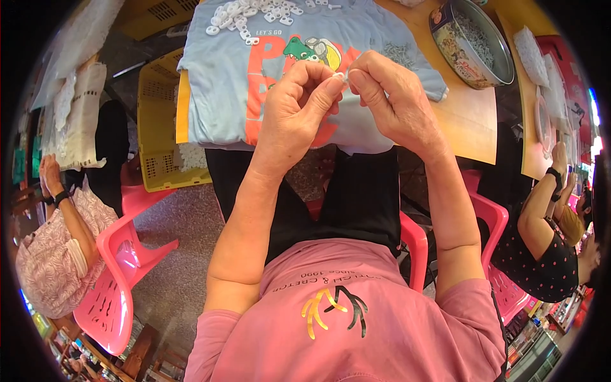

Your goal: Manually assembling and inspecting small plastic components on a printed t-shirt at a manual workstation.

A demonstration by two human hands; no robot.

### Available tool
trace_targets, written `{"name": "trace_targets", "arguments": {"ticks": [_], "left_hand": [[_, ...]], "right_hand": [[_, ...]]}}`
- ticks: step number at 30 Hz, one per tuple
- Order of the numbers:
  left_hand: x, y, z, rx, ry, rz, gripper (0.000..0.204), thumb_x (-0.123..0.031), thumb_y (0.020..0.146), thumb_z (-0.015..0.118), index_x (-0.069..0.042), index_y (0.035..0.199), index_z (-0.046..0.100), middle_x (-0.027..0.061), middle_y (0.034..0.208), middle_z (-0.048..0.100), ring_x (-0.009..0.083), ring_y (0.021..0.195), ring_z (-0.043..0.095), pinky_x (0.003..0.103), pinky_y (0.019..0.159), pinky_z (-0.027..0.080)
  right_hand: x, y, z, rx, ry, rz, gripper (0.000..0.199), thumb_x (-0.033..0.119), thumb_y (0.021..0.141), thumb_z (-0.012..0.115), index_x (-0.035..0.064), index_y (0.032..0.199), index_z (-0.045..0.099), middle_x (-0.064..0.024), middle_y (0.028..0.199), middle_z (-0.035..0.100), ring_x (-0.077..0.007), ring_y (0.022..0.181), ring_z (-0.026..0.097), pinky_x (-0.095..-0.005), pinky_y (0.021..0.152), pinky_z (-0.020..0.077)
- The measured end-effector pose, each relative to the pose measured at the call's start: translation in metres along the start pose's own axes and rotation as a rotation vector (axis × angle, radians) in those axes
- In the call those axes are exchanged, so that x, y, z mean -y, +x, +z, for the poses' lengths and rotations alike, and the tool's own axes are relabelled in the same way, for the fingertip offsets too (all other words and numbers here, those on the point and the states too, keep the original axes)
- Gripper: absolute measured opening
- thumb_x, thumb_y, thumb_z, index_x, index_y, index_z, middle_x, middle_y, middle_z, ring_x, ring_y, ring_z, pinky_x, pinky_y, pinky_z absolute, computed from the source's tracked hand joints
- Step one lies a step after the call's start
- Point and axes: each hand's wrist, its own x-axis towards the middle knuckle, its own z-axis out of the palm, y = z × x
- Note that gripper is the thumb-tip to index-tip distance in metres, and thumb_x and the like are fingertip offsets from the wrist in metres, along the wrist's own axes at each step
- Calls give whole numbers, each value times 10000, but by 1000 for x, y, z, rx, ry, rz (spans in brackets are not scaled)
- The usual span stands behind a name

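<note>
Both my hands meet over a light blue T-shirt (216, 83) spread on the table. My left hand (299, 105) is closed, thumb against fingers, pinching a small white plastic piece (339, 76). My right hand (398, 95) is closed in a pinch right beside that piece; its fingertips hide whatever is between them. Beyond my left hand lies a pile of small white plastic pieces with holes (245, 14), on the shirt's far part. A scatter of tiny grey metal parts (399, 53) lies on the shirt beyond my right hand.
An oval tin (455, 54) of small metal parts stands at the table's far right. A yellow crate (159, 121) with white pieces sits low at the left. Pink plastic chairs (114, 286) flank me. One co-worker (67, 245) sits left, another (541, 235) right.
</note>
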Motion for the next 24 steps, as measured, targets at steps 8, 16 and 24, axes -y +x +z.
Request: {"name": "trace_targets", "arguments": {"ticks": [8,16,24], "left_hand": [[-1,0,1,-29,29,-3,148,-160,972,639,-18,949,605,-8,810,627,41,730,558,202,659,468],[1,0,3,-42,57,33,123,-123,968,634,-3,955,611,-2,812,637,48,737,570,204,669,471],[1,0,4,-51,66,11,131,-135,966,638,-6,956,615,3,817,645,54,741,581,209,672,482]], "right_hand": [[-4,3,1,1,-49,-108,111,71,954,581,-4,892,529,-98,753,517,-235,609,517,-339,566,428],[-8,5,1,41,-30,-155,81,58,946,574,-7,910,541,-117,777,530,-287,671,535,-355,616,449],[-8,-1,-6,54,-41,-97,106,94,966,571,-9,945,561,-123,808,560,-277,700,565,-348,632,459]]}}
